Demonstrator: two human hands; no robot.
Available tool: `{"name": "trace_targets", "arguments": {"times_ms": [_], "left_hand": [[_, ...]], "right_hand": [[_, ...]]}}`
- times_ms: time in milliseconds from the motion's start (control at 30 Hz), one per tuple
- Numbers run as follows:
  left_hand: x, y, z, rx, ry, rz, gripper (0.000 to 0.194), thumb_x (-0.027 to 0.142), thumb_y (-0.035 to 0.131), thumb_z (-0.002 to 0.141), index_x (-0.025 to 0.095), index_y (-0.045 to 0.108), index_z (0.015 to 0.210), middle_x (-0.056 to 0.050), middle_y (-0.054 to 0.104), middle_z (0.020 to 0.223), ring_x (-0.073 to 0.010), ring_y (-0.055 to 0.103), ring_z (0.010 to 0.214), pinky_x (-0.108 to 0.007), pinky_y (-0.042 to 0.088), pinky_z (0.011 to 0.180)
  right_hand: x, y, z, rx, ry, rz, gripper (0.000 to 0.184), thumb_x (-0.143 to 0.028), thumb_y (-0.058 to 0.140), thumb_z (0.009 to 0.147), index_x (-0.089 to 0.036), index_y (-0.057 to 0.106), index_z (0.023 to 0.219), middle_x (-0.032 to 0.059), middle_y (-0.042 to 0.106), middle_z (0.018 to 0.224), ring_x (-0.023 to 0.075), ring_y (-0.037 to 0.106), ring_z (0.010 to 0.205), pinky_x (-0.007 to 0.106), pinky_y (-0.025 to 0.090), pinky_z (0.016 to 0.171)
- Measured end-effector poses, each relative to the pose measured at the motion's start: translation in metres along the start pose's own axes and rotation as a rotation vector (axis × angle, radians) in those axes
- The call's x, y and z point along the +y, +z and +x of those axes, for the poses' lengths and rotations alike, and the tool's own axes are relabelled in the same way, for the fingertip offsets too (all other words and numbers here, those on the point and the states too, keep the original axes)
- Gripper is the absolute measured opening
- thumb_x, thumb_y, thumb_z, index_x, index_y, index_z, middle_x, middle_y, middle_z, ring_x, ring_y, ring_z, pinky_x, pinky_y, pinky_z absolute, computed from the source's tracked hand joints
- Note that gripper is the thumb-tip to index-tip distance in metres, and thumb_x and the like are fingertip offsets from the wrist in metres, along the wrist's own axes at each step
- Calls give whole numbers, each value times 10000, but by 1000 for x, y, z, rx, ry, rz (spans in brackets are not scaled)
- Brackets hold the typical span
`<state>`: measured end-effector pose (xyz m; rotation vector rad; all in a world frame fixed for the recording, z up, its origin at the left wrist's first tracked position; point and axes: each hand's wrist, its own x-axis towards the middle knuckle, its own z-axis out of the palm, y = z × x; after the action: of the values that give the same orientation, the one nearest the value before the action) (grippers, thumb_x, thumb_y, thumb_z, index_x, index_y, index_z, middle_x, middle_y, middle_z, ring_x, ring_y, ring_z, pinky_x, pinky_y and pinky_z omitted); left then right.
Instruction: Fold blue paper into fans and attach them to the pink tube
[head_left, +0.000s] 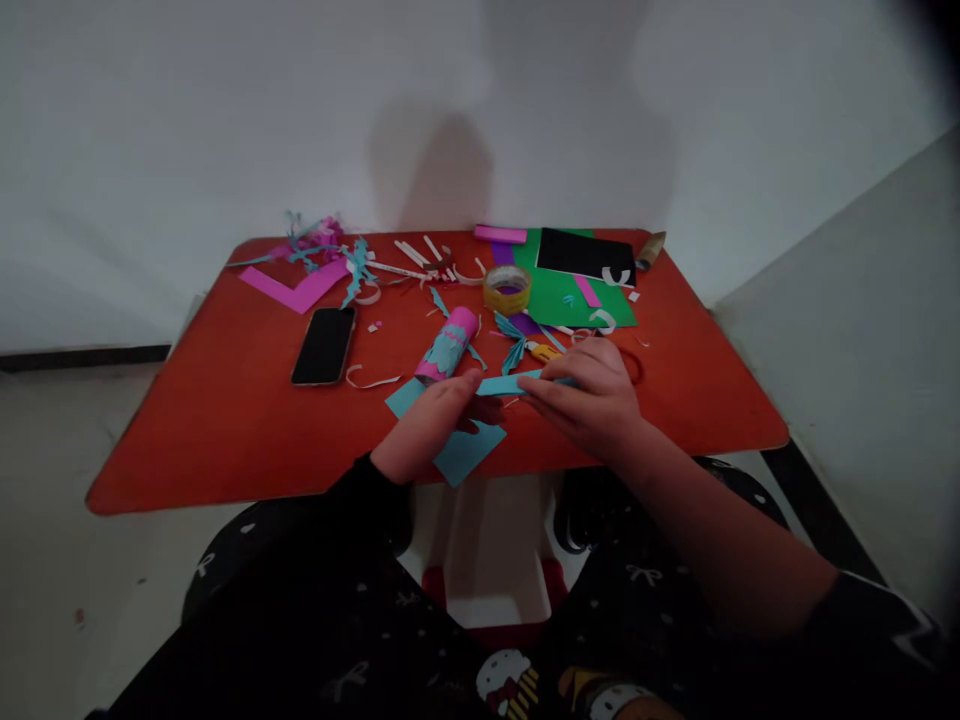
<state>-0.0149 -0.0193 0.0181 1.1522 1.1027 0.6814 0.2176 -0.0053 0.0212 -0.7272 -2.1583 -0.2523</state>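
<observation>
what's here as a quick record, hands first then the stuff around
right hand: fingers on a narrow blue paper strip
left hand: at the strip's left end, grip unclear
under left hand: flat blue paper sheet
beyond left hand: pink cylinder with blue fringed paper
surface: red rectangular table
left of cylinder: black rectangular phone
beyond strip: round yellowish tape roll

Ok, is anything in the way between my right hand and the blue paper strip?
No, nothing visible stands between them: your right hand is on the blue paper strip, with your left hand at its other end.
</observation>
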Motion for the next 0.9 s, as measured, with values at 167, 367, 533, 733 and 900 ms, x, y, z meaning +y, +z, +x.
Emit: {"name": "trace_targets", "arguments": {"times_ms": [167,367,533,733,900], "left_hand": [[0,11,-4,-178,-156,-401,475,604,751,795,199,723,1043,-83,750,985,-188,704,874,-267,527,703],[-3,11,-5,-117,-151,-406,285,386,812,798,184,720,977,-41,687,912,-96,602,719,-218,491,639],[2,6,-3,47,-53,-290,294,379,790,797,178,685,984,-5,646,835,-97,586,686,-239,503,655],[8,-3,-13,347,511,370,178,325,688,891,215,718,1028,-46,735,961,-191,672,895,-354,527,867],[12,-14,-24,142,824,812,172,286,616,956,283,764,1046,-51,787,1075,-228,698,1006,-446,471,1033]], "right_hand": [[0,0,-8,-136,-55,56,191,-237,706,931,-378,753,1052,-14,765,950,212,633,943,440,466,966],[0,2,-8,-269,34,114,131,-290,690,941,-395,752,989,-2,754,976,247,630,974,508,426,1043],[-1,5,-9,112,71,105,247,-338,832,805,-296,635,948,41,653,939,250,607,915,505,469,965],[0,11,-5,209,829,641,325,-525,500,983,-263,432,805,13,518,737,186,522,667,345,468,640],[10,16,-1,-307,1165,1155,601,-734,357,951,-209,617,816,33,591,672,168,545,592,300,453,551]]}}
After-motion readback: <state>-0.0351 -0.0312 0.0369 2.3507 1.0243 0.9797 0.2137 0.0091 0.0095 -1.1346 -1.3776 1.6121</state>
